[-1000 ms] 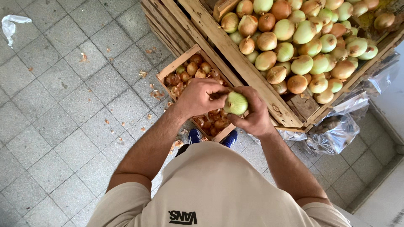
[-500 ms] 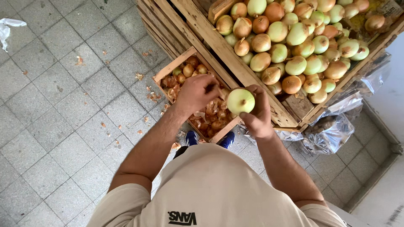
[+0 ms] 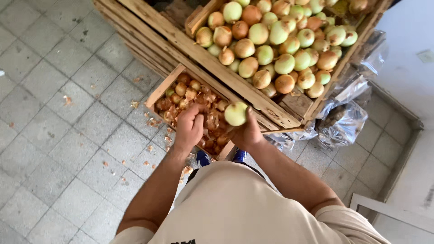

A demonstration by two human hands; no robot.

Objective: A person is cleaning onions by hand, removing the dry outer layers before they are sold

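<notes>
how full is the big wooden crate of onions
Nearly full: onions are heaped close to the rim of the big crate.

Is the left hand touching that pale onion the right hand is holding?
Apart. The head view shows the left hand curled over the small crate, with onion skins visible between it and the pale onion in the right hand.
</notes>
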